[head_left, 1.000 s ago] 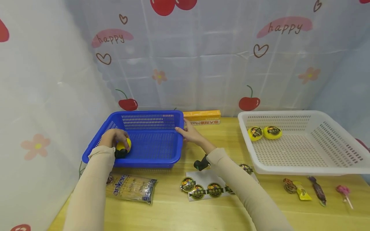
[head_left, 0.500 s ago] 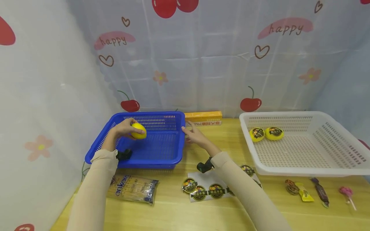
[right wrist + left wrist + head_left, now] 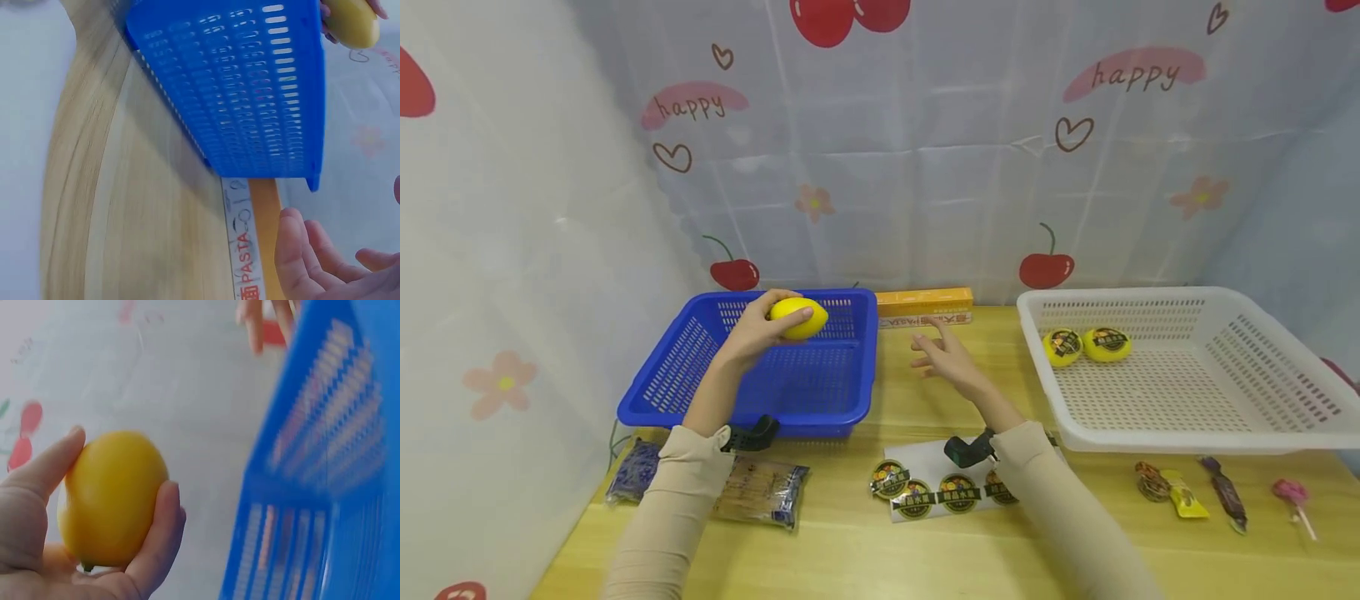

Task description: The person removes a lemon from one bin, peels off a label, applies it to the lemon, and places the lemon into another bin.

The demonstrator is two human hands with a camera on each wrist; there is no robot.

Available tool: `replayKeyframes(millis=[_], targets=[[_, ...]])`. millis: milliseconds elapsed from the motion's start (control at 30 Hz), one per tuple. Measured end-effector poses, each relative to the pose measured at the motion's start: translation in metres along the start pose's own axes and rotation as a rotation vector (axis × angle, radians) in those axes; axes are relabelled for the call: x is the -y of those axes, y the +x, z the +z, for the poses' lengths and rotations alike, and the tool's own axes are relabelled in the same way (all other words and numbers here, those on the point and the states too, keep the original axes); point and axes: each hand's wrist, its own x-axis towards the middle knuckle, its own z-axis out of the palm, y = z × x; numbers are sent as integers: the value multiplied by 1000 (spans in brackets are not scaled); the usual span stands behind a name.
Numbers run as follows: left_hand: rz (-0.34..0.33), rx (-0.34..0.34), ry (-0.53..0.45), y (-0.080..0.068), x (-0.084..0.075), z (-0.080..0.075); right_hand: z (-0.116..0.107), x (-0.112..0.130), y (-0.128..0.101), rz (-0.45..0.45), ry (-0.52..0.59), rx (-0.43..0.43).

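Left hand (image 3: 752,333): gripping a yellow lemon (image 3: 798,317) above the blue basket (image 3: 865,367).
Right hand (image 3: 947,357): hovering, fingers relaxed, holding nothing, over the desk (image 3: 925,550).

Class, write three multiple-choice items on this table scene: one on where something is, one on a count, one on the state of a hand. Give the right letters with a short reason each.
1. Where is the yellow lemon?
A. In the left hand, above the blue basket
B. In the white basket
C. On the sticker sheet

2. How many labelled yellow fruits lie in the white basket?
A. None
B. Two
C. Five

3. What is the state of the right hand?
A. It grips the orange pasta box
B. It pinches a candy
C. It is open and holds nothing

Right letters:
1 A: the left wrist view shows the fingers curled round the lemon beside the basket wall.
2 B: the two sit side by side at the basket's far left corner.
3 C: its fingers are spread over the table, apart from the orange pasta box.
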Motion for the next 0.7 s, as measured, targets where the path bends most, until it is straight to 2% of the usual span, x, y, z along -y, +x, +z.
replayKeyframes(millis=[167,300,533,700], targets=[[12,-38,-104,-7,-7,38,-13,-3,-16,-1,5,-58],[49,-42,-108,-12,-6,68,-21,-9,-27,12,7,-110],[140,46,-89,-17,-5,118,-35,-14,-51,34,-1,-158],[196,96,-9,-17,-5,151,-42,-20,-68,32,-40,-192]])
